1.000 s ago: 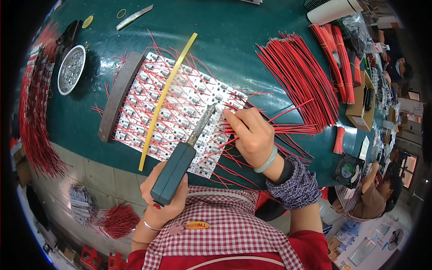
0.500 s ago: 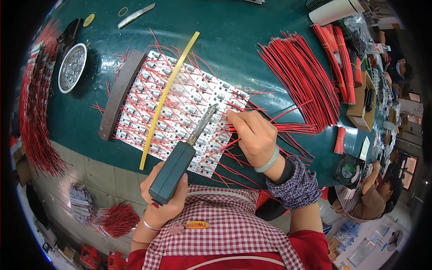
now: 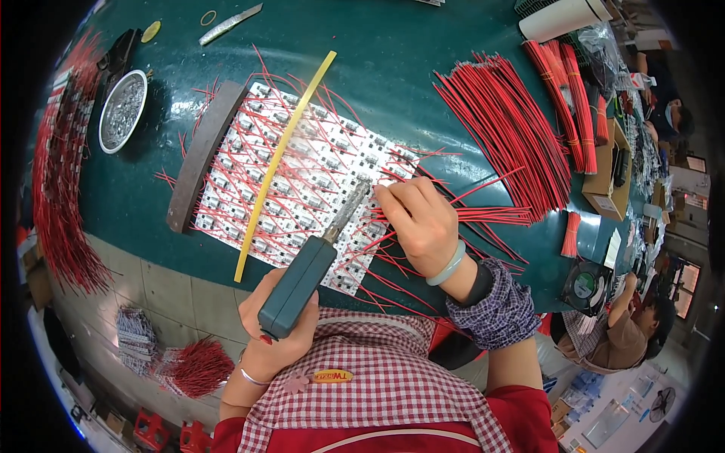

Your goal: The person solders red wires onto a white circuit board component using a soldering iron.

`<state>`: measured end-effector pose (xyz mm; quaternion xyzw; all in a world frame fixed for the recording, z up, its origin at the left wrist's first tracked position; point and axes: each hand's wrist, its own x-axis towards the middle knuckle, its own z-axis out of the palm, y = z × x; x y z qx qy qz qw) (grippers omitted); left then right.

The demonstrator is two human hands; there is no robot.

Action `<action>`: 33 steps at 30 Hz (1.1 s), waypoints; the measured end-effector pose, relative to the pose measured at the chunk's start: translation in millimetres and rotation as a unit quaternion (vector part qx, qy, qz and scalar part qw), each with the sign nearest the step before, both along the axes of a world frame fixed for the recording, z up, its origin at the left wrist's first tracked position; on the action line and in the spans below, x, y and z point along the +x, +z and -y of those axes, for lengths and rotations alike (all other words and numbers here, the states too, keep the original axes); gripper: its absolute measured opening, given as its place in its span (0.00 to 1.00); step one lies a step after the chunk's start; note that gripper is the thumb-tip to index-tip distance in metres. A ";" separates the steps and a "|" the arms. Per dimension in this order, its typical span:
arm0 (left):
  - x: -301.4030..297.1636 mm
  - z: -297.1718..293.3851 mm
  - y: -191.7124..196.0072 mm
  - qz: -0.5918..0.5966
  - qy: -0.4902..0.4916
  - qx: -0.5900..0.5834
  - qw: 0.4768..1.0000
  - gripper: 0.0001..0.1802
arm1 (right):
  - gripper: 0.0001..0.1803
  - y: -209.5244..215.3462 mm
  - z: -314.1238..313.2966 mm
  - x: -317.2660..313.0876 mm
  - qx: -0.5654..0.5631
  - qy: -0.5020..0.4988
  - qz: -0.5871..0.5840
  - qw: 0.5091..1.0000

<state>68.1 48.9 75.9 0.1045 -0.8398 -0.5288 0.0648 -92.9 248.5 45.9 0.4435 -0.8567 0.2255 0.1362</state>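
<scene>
Strips (image 3: 64, 166) trailing red wires hang in a thick bunch at the far left edge of the bench (image 3: 393, 83), with a white-rimmed bowl (image 3: 112, 151) of greyish bits just to their right. Next comes a dark bar (image 3: 205, 158) lying along the left edge of a white circuit sheet (image 3: 303, 145), which sits mid-bench on the near side; a yellow strip (image 3: 281, 152) crosses it from far to near.

At the sheet's near edge, the left hand (image 3: 294, 346) has its grip clamped around a green-handled tool (image 3: 300, 283), seemingly a soldering iron, whose metal shaft points far and right across the sheet. The right hand (image 3: 423, 226) reaches in with thumb and fingertips together at the sheet's right part; I cannot tell whether a wire end is pinched there. Loose red wires (image 3: 495, 217) run rightward from beneath it.

Compared with half a second ago, the tool has shifted slightly right and the right fingertips slightly left, closing the gap between them. That suggests both hands are working at one spot on the sheet.

Farther right lie a broad pile of red wires (image 3: 506, 143) and tied bundles (image 3: 559, 106).
</scene>
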 end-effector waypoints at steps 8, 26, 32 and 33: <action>-2.1 -0.8 1.4 0.013 0.000 0.010 1.000 0.12 | 0.19 0.4 1.2 0.6 0.012 0.007 -0.003 1.000; 2.0 -0.3 -2.2 -0.001 0.009 -0.002 1.000 0.11 | 0.19 2.5 3.2 2.8 0.032 0.011 0.009 0.999; 2.4 2.1 -2.4 -0.097 -0.027 -0.099 0.990 0.12 | 0.19 1.6 2.2 1.6 0.030 0.008 0.002 1.000; 3.0 0.4 -2.7 -0.083 -0.017 -0.079 0.993 0.12 | 0.19 1.3 1.5 0.8 0.026 0.012 0.003 1.000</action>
